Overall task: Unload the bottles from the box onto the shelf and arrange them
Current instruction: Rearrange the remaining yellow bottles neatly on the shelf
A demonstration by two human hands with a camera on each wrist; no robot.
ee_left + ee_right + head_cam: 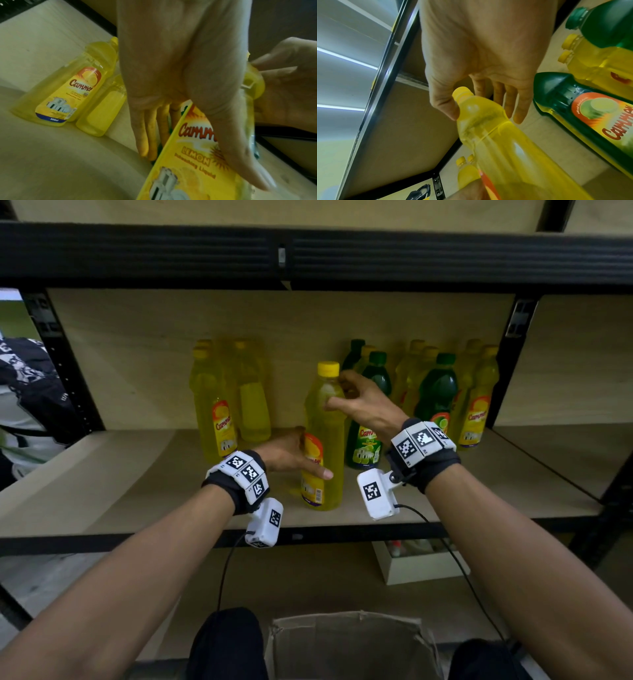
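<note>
A yellow lemon bottle (325,436) with a yellow cap stands near the front of the wooden shelf (137,481). My left hand (294,453) grips its lower body, thumb across the label (193,152) and fingers (150,135) behind. My right hand (356,398) holds its neck and shoulder (476,116), with the thumb (448,106) in front and the fingers behind. Other yellow bottles (219,412) stand at the back left. Green (438,392) and yellow bottles stand at the back right. The open cardboard box (349,645) sits below between my knees; no bottle shows in it.
A black shelf beam (308,254) runs close overhead, and black uprights (513,354) frame the bay. A green lime bottle (364,440) stands right beside the held one. A white box (421,566) lies on the lower level. A dark patterned bag (30,392) is at far left.
</note>
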